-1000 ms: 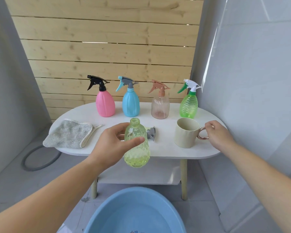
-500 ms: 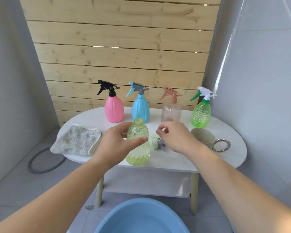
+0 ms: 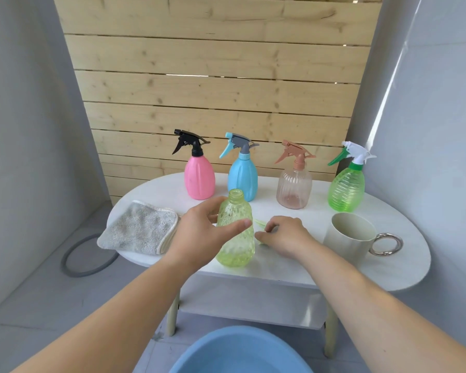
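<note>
Holding the bottle upright near the front edge of the bench with the left hand, fingers and thumb wrapped round its body. Open at the neck, no head fitted. Covering the spray head with the right hand, just right of the bottle on the bench, fingers curled round it, most of it hidden beneath. Probably past the middle: unscrewed, and seemingly near empty apart from a little at the bottom. Left to do, by the look of it: lifting the head, feeding its tube into the neck, screwing it tight. Standing untouched nearby on the right, a mug; below on the floor, a basin.
</note>
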`<state>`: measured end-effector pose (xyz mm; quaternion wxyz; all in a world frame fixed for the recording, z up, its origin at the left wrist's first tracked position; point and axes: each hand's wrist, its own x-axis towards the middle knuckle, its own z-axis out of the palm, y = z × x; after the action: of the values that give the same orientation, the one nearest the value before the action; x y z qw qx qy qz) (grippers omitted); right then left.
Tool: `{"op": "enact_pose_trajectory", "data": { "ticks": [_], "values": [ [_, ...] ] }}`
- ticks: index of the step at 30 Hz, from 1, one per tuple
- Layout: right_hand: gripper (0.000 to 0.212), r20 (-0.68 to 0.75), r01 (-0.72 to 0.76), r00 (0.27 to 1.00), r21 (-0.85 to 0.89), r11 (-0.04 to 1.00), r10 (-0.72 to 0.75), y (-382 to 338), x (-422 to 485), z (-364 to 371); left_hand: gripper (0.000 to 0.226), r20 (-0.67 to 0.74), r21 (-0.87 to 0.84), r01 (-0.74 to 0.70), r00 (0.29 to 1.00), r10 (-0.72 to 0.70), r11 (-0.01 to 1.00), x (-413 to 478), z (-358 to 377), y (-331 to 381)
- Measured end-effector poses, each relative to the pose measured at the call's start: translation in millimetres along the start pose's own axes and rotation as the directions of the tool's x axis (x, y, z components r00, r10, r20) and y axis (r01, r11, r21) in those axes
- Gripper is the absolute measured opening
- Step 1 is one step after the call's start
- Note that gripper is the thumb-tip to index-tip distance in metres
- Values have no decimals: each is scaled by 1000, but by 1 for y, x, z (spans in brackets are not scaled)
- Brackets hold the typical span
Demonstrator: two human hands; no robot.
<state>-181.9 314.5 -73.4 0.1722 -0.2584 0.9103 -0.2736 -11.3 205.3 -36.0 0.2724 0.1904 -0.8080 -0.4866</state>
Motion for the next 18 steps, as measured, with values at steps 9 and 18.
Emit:
{"op": "enact_pose_trajectory", "data": {
  "ticks": [9, 18],
  "values": [
    [33, -12, 10, 1000, -158, 987, -12, 1, -2, 1, 33, -13, -10, 38, 999, -38, 999, -6, 4, 1],
    [17, -232, 175, 965, 211, 962, -125, -6, 0, -27, 47, 38, -3, 74, 997, -73, 997, -8, 2, 0]
  ]
}}
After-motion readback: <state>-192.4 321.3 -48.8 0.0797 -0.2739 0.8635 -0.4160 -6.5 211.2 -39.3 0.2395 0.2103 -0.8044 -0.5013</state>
